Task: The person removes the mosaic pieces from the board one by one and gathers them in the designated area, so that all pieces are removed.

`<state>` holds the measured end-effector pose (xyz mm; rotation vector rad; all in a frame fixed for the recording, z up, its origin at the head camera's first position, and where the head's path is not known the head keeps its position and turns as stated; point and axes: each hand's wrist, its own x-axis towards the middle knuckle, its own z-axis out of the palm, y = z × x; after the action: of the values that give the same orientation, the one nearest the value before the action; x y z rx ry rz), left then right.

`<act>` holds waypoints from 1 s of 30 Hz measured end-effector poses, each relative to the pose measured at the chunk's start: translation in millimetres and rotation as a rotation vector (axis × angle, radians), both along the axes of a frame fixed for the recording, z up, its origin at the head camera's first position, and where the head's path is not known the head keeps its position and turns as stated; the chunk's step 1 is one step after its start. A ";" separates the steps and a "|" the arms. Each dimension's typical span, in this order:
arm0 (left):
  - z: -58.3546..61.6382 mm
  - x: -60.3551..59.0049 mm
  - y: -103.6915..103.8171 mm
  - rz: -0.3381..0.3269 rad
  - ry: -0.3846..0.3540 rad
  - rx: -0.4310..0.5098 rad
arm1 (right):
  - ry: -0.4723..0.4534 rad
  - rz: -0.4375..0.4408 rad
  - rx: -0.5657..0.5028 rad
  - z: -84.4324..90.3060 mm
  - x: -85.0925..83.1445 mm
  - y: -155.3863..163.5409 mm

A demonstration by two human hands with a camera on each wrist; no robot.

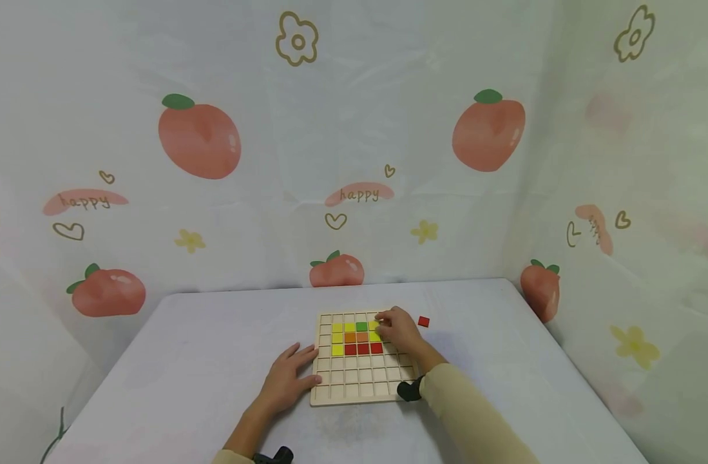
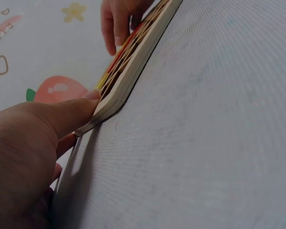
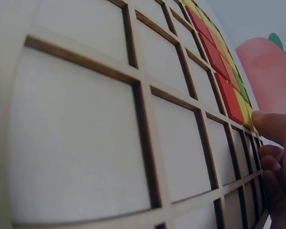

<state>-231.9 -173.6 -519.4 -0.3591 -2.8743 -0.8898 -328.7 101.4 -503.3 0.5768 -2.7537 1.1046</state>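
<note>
The left hand (image 1: 287,381), fingers relaxed, touches the left edge of the board (image 1: 354,401). The right hand (image 1: 400,330) has its thumb against yellow tiles (image 1: 373,327); whether it pinches one, I cannot tell. On the table (image 1: 214,361), only the head view shows a loose red tile (image 1: 424,321).

We hold both forearms (image 1: 472,409) forward, our left hand (image 1: 285,379) lying low with its thumb apart from its fingers, our right hand (image 1: 401,330) farther out, its fingers bent.
</note>
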 end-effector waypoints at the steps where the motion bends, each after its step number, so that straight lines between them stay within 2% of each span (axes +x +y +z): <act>1: 0.2 0.3 0.0 0.001 -0.002 0.002 | 0.015 0.006 0.016 -0.9 -0.6 -0.5; 5: 0.0 0.5 -0.7 0.001 -0.002 -0.004 | 0.034 0.001 0.064 -3.3 -2.9 -2.5; 15: -1.6 -0.8 0.6 0.001 -0.002 0.001 | -0.140 -0.097 0.057 4.0 -8.2 -5.6; 21: -2.8 -1.4 -0.5 0.001 -0.013 0.014 | -0.177 -0.121 0.057 5.6 -9.5 -7.5; 30: -2.1 -0.8 -0.9 -0.002 -0.005 0.015 | -0.213 -0.152 -0.042 7.6 -8.2 -10.4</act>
<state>-232.7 -174.6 -521.5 -0.3585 -2.8712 -0.9132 -336.9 91.0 -495.6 0.2524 -2.8840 1.2502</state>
